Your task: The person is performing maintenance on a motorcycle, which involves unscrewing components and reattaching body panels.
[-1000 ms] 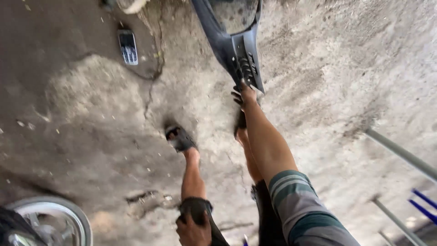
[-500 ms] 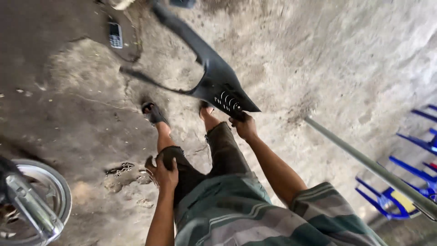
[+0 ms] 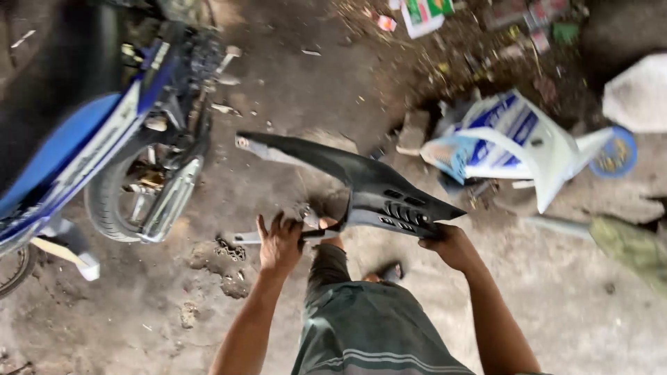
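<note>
I hold a black plastic motorcycle fairing panel [image 3: 368, 187], a forked piece with vent slots, out in front of my body above the concrete floor. My left hand [image 3: 280, 243] grips its lower thin arm near the left end. My right hand [image 3: 451, 244] grips the pointed vented end on the right. The panel's upper arm stretches away to the left. Below it my knee and a sandalled foot show.
A blue motorcycle [image 3: 90, 139] with its rear wheel [image 3: 118, 201] and exhaust stands at the left. White-and-blue fairing pieces [image 3: 517, 142] lie on the floor at the right, beside a blue round lid [image 3: 615, 154]. A chain piece [image 3: 229, 250] and litter lie about.
The view has swung round to the motorcycle. My left hand left my knee and took hold of the panel's lower arm. My right hand keeps the panel, now raised in front of me.
</note>
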